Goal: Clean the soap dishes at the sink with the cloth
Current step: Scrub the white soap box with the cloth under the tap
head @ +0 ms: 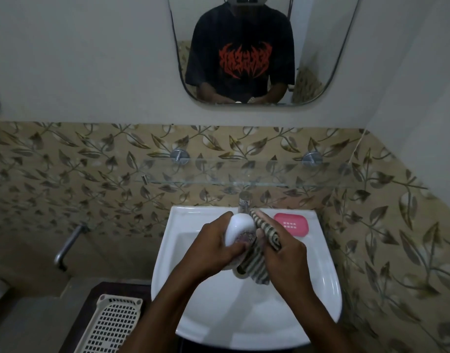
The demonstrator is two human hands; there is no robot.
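Holding the white soap dish up over the middle of the sink, you have it tipped on its side, with a dark, speckled patch facing you that may be dirt. Your left hand grips it, with the fingers curled round the far edge and the thumb on the near part. Your right hand grips the striped cloth. The cloth is pressed against the right side of the dish, with one end hanging down toward the bowl of the sink. I think you are in the rubbing step on this dish, and it does not look clean yet. The next move, I think, calls for pushing the cloth right onto that dark patch and rubbing it round. Your left hand should hold the dish tight so that it does not slip, for it may be wet. The pink soap dish lies flat on the far right corner of the sink, just beside the cloth, and it seems to wait its turn. The tap stands at the far middle, just behind your hands; I cannot tell if water runs. Above it is a glass shelf, and higher up a mirror. A white basket sits near you on the left.
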